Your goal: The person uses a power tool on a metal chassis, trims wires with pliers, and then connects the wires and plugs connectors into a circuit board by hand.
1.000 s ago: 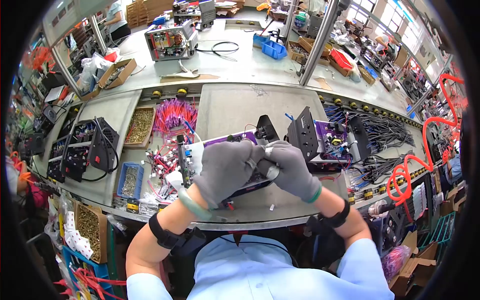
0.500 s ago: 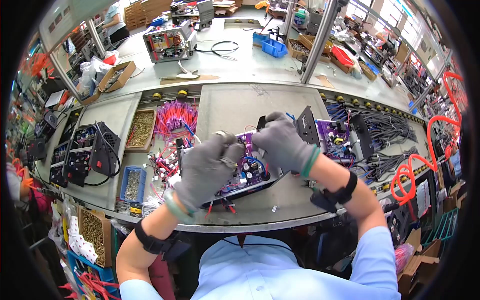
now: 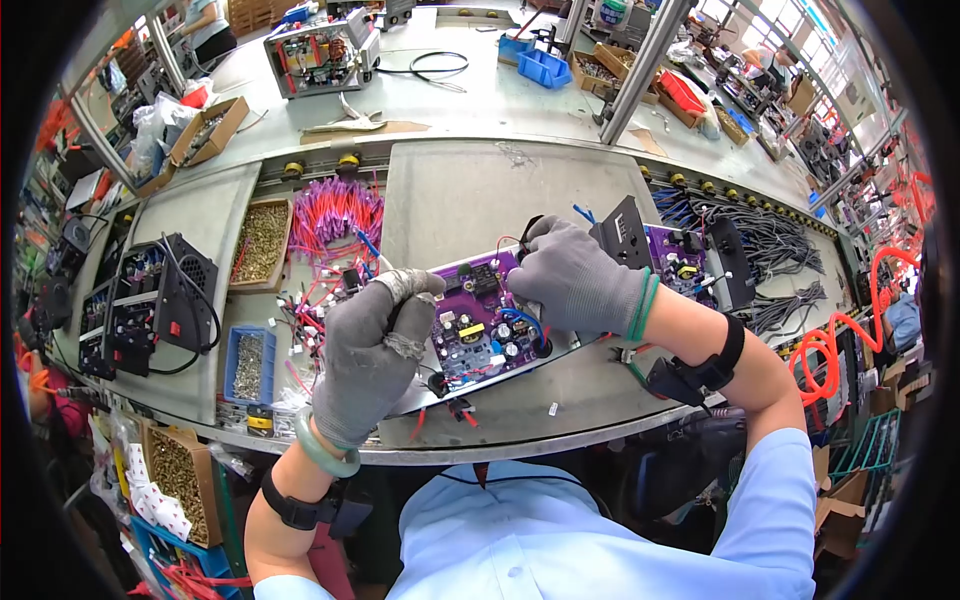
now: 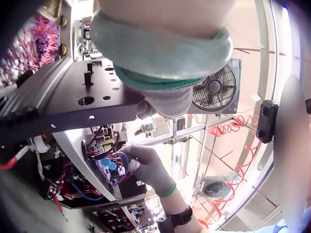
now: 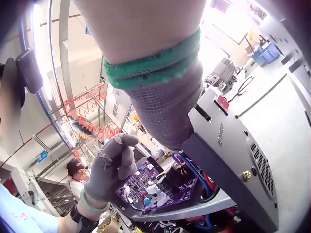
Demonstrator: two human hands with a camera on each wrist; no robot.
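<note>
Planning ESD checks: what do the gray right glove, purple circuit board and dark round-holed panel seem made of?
Gray right glove: matte knit yarn, fibre unclear; stitches show.
Purple circuit board: probably laminate, coloured coating; flat sheet under mounted components.
Dark round-holed panel: likely painted sheet metal, satin; thin folded edge, plastic possible.

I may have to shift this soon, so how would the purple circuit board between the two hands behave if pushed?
Probably stiff: the purple circuit board looks flat, with a pale metal edge alongside. It's likely fragile, since its small components stand exposed. The looping blue wiring looks flexible and could snag.
</note>
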